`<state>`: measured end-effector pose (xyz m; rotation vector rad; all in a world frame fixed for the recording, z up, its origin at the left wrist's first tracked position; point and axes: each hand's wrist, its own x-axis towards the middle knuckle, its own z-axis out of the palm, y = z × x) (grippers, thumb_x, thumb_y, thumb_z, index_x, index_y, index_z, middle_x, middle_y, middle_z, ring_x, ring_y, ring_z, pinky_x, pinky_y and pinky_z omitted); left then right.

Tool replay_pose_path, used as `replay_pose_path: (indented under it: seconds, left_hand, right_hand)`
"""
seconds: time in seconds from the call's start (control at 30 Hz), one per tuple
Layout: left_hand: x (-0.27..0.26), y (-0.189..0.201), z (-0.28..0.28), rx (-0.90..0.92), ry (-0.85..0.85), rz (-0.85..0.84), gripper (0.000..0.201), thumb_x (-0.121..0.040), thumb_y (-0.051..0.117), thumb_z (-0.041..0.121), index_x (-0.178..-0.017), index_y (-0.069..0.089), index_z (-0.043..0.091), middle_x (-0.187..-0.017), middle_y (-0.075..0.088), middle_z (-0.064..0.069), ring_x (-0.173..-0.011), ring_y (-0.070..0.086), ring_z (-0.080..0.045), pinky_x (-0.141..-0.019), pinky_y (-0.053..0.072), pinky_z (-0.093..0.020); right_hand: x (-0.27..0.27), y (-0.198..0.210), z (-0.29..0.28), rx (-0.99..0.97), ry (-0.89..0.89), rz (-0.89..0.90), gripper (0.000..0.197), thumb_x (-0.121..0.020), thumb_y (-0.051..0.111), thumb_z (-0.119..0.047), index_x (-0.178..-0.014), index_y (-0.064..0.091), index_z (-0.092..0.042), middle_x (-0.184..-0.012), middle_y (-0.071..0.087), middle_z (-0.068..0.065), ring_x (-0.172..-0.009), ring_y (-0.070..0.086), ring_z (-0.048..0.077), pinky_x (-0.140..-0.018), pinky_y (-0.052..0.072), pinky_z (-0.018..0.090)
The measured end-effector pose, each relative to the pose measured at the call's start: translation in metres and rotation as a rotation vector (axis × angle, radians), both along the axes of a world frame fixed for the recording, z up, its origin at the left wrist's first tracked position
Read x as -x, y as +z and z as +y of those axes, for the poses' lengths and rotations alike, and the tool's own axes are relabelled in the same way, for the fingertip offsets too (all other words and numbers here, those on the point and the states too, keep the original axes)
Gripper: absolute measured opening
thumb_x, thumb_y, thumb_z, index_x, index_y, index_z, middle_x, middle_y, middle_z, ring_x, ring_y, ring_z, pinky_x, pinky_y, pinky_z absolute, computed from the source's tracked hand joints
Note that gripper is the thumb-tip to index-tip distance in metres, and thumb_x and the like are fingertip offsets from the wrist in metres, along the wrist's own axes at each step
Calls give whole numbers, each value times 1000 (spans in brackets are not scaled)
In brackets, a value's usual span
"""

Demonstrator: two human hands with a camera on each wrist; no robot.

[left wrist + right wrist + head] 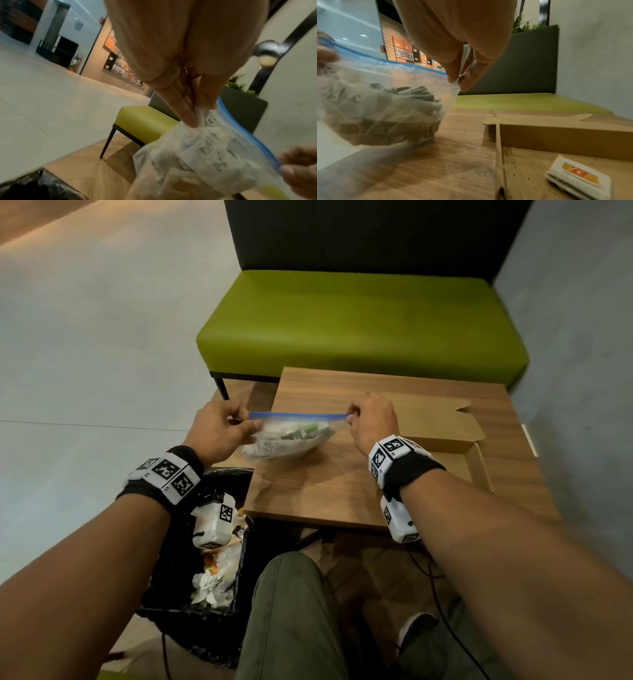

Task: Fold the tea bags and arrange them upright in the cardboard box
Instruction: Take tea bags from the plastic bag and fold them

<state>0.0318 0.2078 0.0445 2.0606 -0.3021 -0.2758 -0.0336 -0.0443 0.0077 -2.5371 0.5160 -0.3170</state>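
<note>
Over the wooden table, left hand and right hand each pinch an end of the clear blue-zippered plastic bag, beside the open cardboard box.

Right hand pinches the corner of the clear zip bag; a white packet lies in the cardboard box.

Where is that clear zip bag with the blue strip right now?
In the head view the zip bag hangs over the wooden table, stretched between the left hand and right hand, left of the open cardboard box.
</note>
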Motion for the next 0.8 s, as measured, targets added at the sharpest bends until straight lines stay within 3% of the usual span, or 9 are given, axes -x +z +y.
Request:
replay_pose_path:
  seconds: [0.1,0.17,0.2,0.3,0.43,0.53,0.63,0.73,0.8]
  left_hand:
    - [0,-3,-2,-162,-108,68,44,-85,72,47,-78,62,4,-91,75,-14,-86,74,-25,-77,62,-43]
    - [3,1,-10,-353,-211,58,56,-75,64,73,-87,70,19,-89,76,1,-76,74,-15,-77,61,-42]
    - [7,2,-16,-433,-265,38,55,-74,62,76,-88,71,24,-88,75,4,-73,73,-13,-77,60,-40]
    - [17,6,-40,-612,-353,-59,39,-80,67,65,-84,72,27,-84,72,8,-73,68,-9,-69,55,-30]
    - [30,7,-63,-673,-376,-123,17,-89,66,37,-87,74,21,-73,64,13,-67,55,-1,-50,35,-17]
    - [33,2,-71,-633,-276,-152,13,-87,63,24,-84,71,15,-74,69,2,-69,61,-13,-53,42,-21]
    - [36,-5,-76,-527,-179,-157,11,-86,60,21,-79,66,15,-66,70,-2,-66,67,-18,-56,47,-25]
    - [40,-12,-80,-356,-93,-116,10,-88,55,14,-80,62,11,-63,70,-6,-54,69,-17,-57,58,-30]
    - [44,-14,-79,-199,-40,-30,9,-89,53,9,-84,60,7,-69,69,-9,-54,71,-18,-52,60,-34]
  right_hand:
    - [-2,-2,-1,-28,-25,-10,10,-89,66,-3,-88,72,-11,-110,63,13,-97,62,30,-77,41,28]
    - [-2,-2,1,-25,-23,-26,10,-89,67,-2,-88,72,-10,-111,62,14,-100,61,30,-79,42,29]
    - [-1,-3,2,-19,-22,-28,11,-89,66,-1,-89,72,-10,-113,61,14,-103,61,30,-80,41,28]
    - [2,-4,4,-42,-24,-29,12,-89,64,2,-90,72,-8,-118,60,13,-113,60,30,-89,46,28]
    - [8,-5,3,-56,-26,-41,13,-89,63,2,-91,70,-8,-120,59,13,-112,60,29,-87,45,26]
    - [19,-1,9,39,49,-106,15,-86,62,-6,-100,67,-9,-113,56,11,-100,56,29,-85,48,35]
    - [30,3,26,162,246,-207,11,-86,64,-21,-91,69,-13,-98,63,8,-95,55,26,-84,45,38]
    - [33,5,37,165,430,12,16,-92,59,-23,-89,73,-16,-91,70,4,-91,60,25,-73,41,32]
    - [30,-3,35,114,426,235,16,-92,58,-18,-93,74,-19,-94,71,0,-90,62,22,-65,43,27]
